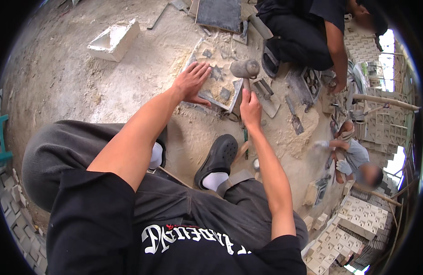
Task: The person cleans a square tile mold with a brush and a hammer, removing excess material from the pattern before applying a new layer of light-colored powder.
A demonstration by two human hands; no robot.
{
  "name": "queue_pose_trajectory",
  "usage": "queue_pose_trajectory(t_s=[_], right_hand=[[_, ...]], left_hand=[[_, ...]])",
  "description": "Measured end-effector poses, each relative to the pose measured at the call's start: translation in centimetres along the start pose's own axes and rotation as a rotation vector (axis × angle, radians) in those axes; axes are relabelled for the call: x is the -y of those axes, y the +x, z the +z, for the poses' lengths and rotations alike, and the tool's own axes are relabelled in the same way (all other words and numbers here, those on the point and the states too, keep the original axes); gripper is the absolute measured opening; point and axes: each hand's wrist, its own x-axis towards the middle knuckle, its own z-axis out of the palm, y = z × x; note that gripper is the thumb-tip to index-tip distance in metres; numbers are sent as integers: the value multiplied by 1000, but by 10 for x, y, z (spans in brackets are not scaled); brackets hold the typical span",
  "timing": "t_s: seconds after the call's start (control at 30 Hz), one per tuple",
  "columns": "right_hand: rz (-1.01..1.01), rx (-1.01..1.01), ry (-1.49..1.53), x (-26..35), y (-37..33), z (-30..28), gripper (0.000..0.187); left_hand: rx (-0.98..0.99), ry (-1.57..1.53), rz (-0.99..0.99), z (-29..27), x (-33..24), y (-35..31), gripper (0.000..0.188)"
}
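Observation:
A square metal mold [238, 95] packed with pale sandy material lies on the dusty ground before me. Several dark grey metal pieces show in its surface, among them a star-shaped piece [216, 72]. My left hand [193, 83] rests on the mold's left side, fingers stretched out, holding nothing. My right hand [251, 109] is wrapped round the handle of a mallet [243, 68]. The mallet's dusty grey head is over the mold's right part; I cannot tell whether it touches the surface.
A pale hollow block [111, 45] sits at the far left, a dark board [218, 16] at the back. A trowel [295, 120] lies right. A co-worker [307, 41] crouches beside another mold [311, 83]; another person [356, 153] sits further right, near stacked patterned blocks [363, 217].

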Motion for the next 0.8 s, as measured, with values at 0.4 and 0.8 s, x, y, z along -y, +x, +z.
queue_pose_trajectory(t_s=[0.4,0.8], right_hand=[[5,278,-119,-12,-15,-4,52],[-121,64,95,8,-18,7,42]], left_hand=[[-80,-87,-166,4,10,-12,131],[-129,-136,-150,9,18,-25,135]])
